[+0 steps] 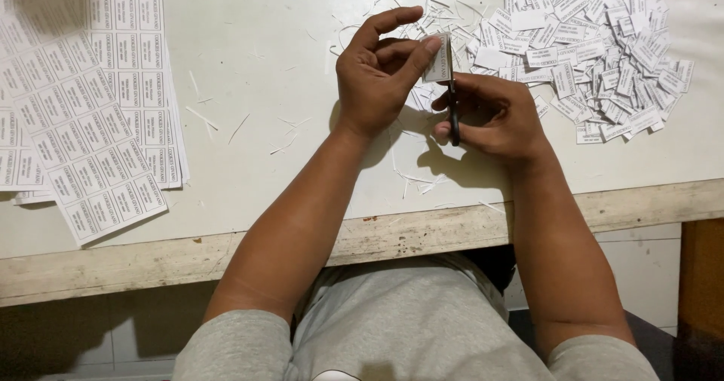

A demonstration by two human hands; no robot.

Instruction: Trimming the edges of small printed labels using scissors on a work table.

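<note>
Paper is the risk, for the left hand [375,76] pinches a small stack of labels [439,58] just at 12 o'clock of the black scissors [453,113] gripped by the right hand [494,113], so fingertips [430,45] near the blades may be nicked or the stack may slip crooked toward the cut pile [596,49] at 2 o'clock on the counter [249,57].

White label sheets [83,110] left, cut labels [596,57] right.
</note>
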